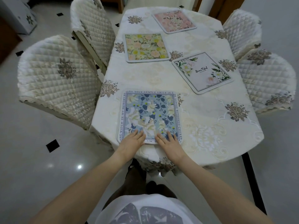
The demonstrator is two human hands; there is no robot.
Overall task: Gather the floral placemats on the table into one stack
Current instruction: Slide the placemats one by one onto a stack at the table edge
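Several floral placemats lie apart on the cloth-covered table (pixel 210 120). Nearest me is a blue one (pixel 150 110) with lettering round its border. A white one reading "Beautiful" (pixel 202 71) lies tilted at the right. A yellow-green one (pixel 146 47) sits at mid left, and a pink one (pixel 174 21) at the far end. My left hand (pixel 131 141) and my right hand (pixel 169 141) rest flat, fingers apart, on the near edge of the blue placemat, side by side. Neither hand grips anything.
Two quilted cream chairs (pixel 56 75) (pixel 92 26) stand along the table's left side, and two more (pixel 267 81) (pixel 242 28) along the right. The embroidered tablecloth hangs over the near edge. Glossy tiled floor (pixel 40 159) surrounds the table.
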